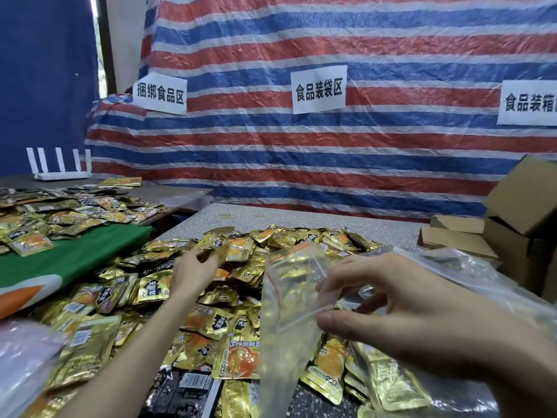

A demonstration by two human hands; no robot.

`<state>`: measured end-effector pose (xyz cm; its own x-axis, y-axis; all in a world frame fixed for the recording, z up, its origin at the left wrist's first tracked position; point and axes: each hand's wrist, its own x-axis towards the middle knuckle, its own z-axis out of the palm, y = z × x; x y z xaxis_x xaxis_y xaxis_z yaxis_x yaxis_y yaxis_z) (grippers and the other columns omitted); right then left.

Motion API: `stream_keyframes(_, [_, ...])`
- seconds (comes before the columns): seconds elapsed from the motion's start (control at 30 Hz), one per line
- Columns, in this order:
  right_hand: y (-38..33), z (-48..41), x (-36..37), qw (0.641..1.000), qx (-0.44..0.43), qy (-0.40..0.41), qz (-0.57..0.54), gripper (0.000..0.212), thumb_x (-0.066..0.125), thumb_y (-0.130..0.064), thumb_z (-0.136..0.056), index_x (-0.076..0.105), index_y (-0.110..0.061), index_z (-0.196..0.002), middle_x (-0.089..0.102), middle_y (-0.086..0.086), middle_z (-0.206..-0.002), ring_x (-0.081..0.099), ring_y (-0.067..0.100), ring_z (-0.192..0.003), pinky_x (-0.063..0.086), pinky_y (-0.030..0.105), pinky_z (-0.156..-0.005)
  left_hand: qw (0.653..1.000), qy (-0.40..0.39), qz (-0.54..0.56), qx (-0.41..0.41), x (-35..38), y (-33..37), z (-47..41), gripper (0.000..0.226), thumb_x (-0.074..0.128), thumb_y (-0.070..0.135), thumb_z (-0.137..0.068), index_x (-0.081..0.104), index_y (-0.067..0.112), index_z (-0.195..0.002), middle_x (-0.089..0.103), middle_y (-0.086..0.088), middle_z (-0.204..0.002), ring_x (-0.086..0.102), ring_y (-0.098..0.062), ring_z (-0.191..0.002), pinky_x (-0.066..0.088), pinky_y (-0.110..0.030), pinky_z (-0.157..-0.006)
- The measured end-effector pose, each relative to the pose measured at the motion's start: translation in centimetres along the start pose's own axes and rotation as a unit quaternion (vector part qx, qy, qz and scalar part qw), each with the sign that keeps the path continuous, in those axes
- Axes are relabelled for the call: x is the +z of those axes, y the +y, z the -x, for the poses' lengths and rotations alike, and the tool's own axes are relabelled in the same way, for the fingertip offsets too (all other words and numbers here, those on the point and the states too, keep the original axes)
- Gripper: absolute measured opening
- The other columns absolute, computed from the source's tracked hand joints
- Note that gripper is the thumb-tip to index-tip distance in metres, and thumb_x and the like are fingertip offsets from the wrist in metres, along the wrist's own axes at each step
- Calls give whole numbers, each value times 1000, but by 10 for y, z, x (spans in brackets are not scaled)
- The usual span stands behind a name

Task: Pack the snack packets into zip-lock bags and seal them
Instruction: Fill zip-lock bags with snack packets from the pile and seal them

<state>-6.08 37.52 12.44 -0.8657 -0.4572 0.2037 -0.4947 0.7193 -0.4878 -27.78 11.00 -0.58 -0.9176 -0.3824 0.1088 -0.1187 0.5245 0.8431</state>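
Right hand (391,300) pinched the zip-lock bag (289,297) at its mouth; the bag hung long axis downward. Left hand (193,273), up-left of the mouth, pinched a snack packet (218,247) on the pile.

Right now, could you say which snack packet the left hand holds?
The tilted gold snack packet mid-pile, at the left hand's fingertips; the others lie loose.

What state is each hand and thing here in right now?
left hand, gripping a snack packet on the pile.
right hand, pinching the zip-lock bag.
zip-lock bag, held up, seemingly empty; seal unclear.
snack packets, heaped loose on the table.
router, antennas upright.
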Motion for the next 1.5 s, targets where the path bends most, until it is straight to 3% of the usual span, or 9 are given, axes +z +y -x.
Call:
stream_keyframes(0.37, [-19,-7,9,1000,-7,-14,7,16,73,-41,-87,71,-25,-83,68,-3,-81,60,9,-68,49,31,-64,940,-53,299,153,-137,84,140,36,74,47,-67,72,17,-86,67,7,-58,47,1,-38,32,-11,-34])
stream_keyframes(0.57, [-34,-10,20,999,-44,-20,19,20,74,-44,-85,71,-24,-86,66,-2,-79,55,3,-64,43,22,-59,947,-69,251,189,-150,97,171,45,75,55,-55,74,18,-81,73,7,-65,62,1,-50,42,-11,-42])
stream_keyframes(0.7, [-41,-12,26,997,-77,3,-4,25,73,-49,-86,74,-24,-84,65,0,-73,54,11,-61,43,35,-57,966,-92,74,229,-135,91,173,61,79,74,-53,72,17,-73,72,4,-64,69,-13,-60,55,-37,-58])
stream_keyframes(0.9, [-40,-13,30,991,-93,92,-12,22,72,-52,-80,77,-31,-81,71,-11,-71,63,11,-64,51,39,-60,952,-104,-78,276,-107,91,178,77,43,86,-69,67,13,-67,55,4,-49,52,-15,-50,40,-30,-54])
stream_keyframes(1.07, [-35,-9,17,983,-100,147,-40,18,72,-47,-78,80,-31,-76,73,-9,-67,61,13,-55,46,31,-51,899,-298,-90,308,-115,93,176,96,12,88,-78,76,15,-79,75,-4,-87,69,-19,-87,52,-38,-90])
stream_keyframes(1.17, [-30,-4,9,990,-74,116,-41,24,71,-53,-75,78,-30,-72,73,-9,-68,64,7,-59,46,21,-52,844,-394,-99,349,-127,91,175,62,40,74,-87,77,24,-89,74,7,-87,67,-13,-80,54,-38,-81])
stream_keyframes(1.27, [-23,0,0,997,-37,60,-29,24,73,-51,-76,76,-28,-70,72,0,-70,63,9,-59,44,20,-54,849,-370,-59,373,-132,86,166,45,56,66,-86,74,25,-81,60,7,-65,50,-18,-60,40,-36,-56])
stream_keyframes(1.37, [-18,5,-7,999,-18,27,-39,22,74,-49,-75,75,-27,-72,72,5,-75,64,9,-62,47,20,-57,879,-313,58,356,-137,82,151,43,51,63,-89,73,26,-85,69,9,-80,58,-7,-67,46,-20,-59])
stream_keyframes(1.5, [-17,6,-9,999,-19,13,-33,24,72,-52,-76,73,-29,-74,73,0,-76,67,12,-69,53,26,-63,946,-111,30,302,-129,59,104,20,60,46,-91,70,29,-87,70,8,-87,65,-10,-79,54,-33,-75])
